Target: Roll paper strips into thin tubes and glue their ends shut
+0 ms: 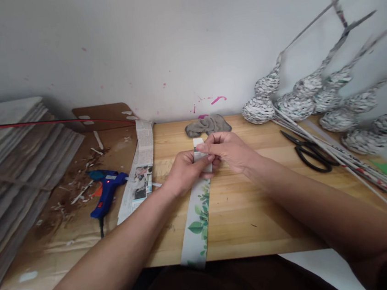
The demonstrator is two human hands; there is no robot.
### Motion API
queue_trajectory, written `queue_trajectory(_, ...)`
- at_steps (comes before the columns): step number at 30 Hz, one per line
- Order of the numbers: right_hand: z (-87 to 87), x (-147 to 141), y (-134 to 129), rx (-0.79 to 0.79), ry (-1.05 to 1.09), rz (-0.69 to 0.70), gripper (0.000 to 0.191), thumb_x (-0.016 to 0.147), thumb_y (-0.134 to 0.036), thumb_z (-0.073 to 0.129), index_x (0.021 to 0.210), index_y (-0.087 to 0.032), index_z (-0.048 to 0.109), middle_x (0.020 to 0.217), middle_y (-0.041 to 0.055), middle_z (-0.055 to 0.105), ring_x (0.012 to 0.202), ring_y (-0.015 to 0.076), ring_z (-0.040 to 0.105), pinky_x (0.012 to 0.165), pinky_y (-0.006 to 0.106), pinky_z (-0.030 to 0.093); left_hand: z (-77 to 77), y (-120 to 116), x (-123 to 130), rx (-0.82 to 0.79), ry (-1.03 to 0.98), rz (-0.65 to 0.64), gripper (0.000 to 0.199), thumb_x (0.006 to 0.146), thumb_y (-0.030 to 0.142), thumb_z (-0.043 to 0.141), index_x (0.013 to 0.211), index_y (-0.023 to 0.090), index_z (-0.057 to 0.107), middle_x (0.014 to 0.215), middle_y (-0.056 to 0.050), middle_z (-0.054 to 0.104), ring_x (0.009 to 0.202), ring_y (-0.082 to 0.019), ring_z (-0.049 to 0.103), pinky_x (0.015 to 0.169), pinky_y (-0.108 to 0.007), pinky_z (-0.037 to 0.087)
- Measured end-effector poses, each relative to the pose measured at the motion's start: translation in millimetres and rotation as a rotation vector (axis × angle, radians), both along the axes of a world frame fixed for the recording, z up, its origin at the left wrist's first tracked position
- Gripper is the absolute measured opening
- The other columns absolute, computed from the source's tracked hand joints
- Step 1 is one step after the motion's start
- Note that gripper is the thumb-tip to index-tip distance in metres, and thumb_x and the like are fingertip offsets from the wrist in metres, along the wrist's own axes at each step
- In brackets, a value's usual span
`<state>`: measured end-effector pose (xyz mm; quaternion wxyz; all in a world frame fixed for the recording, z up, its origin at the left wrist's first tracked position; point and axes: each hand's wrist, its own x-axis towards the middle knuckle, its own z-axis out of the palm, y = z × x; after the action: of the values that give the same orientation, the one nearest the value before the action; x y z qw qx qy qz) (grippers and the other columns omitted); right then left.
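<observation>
A long paper strip (195,225) printed with green leaves runs from the table's front edge towards the back. My left hand (187,169) pinches it near its far end, thumb on top. Just to the right, my right hand (226,150) has thumb and fingers closed on the strip's far end. The fingertips of both hands almost meet there, and they cover part of the paper. Behind the hands a crumpled grey cloth (208,125) lies near the wall.
On cardboard at left lies a blue glue gun (106,191), its light red, beside newspaper strips (143,155) and a tall paper stack (17,182). At right are black scissors (310,153), rolled paper sticks (361,164) and several woven paper gourd shapes (294,102) against the wall.
</observation>
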<state>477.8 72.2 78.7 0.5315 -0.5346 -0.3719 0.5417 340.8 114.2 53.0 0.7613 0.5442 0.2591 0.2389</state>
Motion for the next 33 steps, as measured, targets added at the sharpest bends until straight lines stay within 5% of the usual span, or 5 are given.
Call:
queue_trajectory(13,-1.9,-2,0,0.023,-0.047,-0.042,0.037,0.060,-0.043,0.082,0.064,-0.017,0.055,0.048,-0.0048,0.054,0.038,0.0072,0.047,0.035,0.019,0.039,-2.7,-6,2,0.004,-0.023,0.125,0.026,0.071,0.034,0.075,0.073,0.010,0.067,0.071,-0.007,0.067,0.064,-0.014,0.062,0.056,-0.026,0.051)
queue_trajectory(21,2.6,14,1,0.128,-0.221,0.212,0.027,0.073,-0.040,0.073,0.075,-0.013,0.069,0.060,-0.0001,0.062,0.051,0.0086,0.055,0.050,0.021,0.046,-3.0,0,1,-0.018,-0.033,0.100,0.026,0.072,0.036,0.073,0.074,0.010,0.069,0.073,-0.007,0.067,0.069,-0.014,0.062,0.059,-0.025,0.052)
queue_trajectory(33,-1.7,9,1,0.043,-0.157,0.054,0.031,0.066,-0.041,0.078,0.069,-0.016,0.061,0.050,-0.0027,0.058,0.039,0.0085,0.052,0.037,0.020,0.044,-2.2,-2,2,0.007,-0.091,-0.008,0.022,0.074,0.032,0.073,0.075,0.010,0.070,0.074,-0.005,0.065,0.066,-0.010,0.056,0.062,-0.022,0.047)
